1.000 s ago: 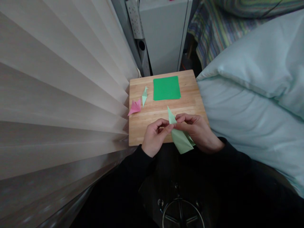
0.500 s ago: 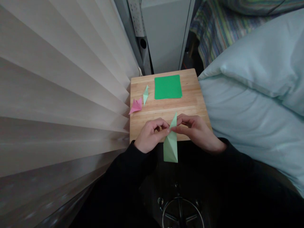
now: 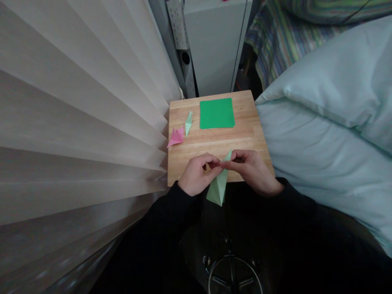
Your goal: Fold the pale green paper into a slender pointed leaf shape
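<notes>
A folded sheet of light green origami paper (image 3: 218, 188) hangs tilted over the near edge of the small wooden table (image 3: 196, 152). My left hand (image 3: 200, 173) pinches it from the left between thumb and fingers. From the right, my right hand (image 3: 249, 169) is closed on it too, the two thumbs meeting near its middle. A narrow point of the paper sticks up between my hands, while the wider part hangs below them. My fingers hide the fold where they meet.
On the table's far side lies a stack of green paper (image 3: 217, 113). Left of it are a small light green folded bird (image 3: 188, 123) and a pink folded paper piece (image 3: 176, 136). A pleated curtain (image 3: 92, 122) borders the left, bedding (image 3: 318, 134) the right, and a white cabinet (image 3: 216, 49) the back.
The light green paper has swung so its lower part points down and left instead of right. Both hands keep their pinch, and the view has shifted slightly.
</notes>
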A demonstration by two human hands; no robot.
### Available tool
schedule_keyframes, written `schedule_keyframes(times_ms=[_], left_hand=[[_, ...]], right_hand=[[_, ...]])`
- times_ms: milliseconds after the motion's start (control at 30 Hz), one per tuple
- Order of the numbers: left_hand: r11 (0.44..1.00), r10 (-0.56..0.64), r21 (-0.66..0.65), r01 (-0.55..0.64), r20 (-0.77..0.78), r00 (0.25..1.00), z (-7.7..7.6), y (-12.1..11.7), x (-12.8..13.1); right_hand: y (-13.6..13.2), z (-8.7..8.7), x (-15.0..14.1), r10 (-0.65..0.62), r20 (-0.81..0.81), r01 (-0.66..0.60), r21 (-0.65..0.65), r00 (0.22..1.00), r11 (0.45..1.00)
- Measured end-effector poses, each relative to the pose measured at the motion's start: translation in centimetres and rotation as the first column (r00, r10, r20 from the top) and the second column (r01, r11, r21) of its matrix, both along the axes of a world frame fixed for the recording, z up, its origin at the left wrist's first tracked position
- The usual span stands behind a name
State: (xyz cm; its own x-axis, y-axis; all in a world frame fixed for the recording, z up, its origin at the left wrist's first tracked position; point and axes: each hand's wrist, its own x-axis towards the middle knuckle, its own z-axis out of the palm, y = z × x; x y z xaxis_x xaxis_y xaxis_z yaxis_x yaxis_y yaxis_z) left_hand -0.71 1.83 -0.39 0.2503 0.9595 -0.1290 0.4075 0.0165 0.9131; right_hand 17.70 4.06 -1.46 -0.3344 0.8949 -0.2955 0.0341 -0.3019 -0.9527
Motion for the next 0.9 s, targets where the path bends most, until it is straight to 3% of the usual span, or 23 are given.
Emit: schedule_keyframes(times_ms=[267,433,567,733,900], left_hand=[[0.993,0.014,-0.12,0.006,0.16,0.987,-0.8,0.1,-0.2],[0.995,0.077,-0.066,-0.069,0.134,0.988,-0.4,-0.1,0.2],[0.984,0.168,-0.106,-0.144,0.286,0.943,-0.6,-0.2,0.8],[0.957,0.244,-0.253,-0.143,0.434,0.867,-1.0,-0.1,0.3],[0.927,0.23,-0.371,-0.05,0.46,0.858,-0.6,0.1,-0.3]], right_hand=[[-0.2,0.1,-0.4,-0.051,-0.062,0.046,-0.069,0.997,0.997],[-0.2,0.0,-0.4,-0.088,-0.049,0.085,-0.055,0.995,0.995],[-0.2,0.1,-0.4,-0.11,-0.028,0.108,-0.059,0.994,0.992],[0.2,0.5,0.1,-0.035,0.028,0.034,0.048,0.999,0.998],[0.9,1.0,1.0,0.102,0.121,-0.123,0.176,0.987,0.977]])
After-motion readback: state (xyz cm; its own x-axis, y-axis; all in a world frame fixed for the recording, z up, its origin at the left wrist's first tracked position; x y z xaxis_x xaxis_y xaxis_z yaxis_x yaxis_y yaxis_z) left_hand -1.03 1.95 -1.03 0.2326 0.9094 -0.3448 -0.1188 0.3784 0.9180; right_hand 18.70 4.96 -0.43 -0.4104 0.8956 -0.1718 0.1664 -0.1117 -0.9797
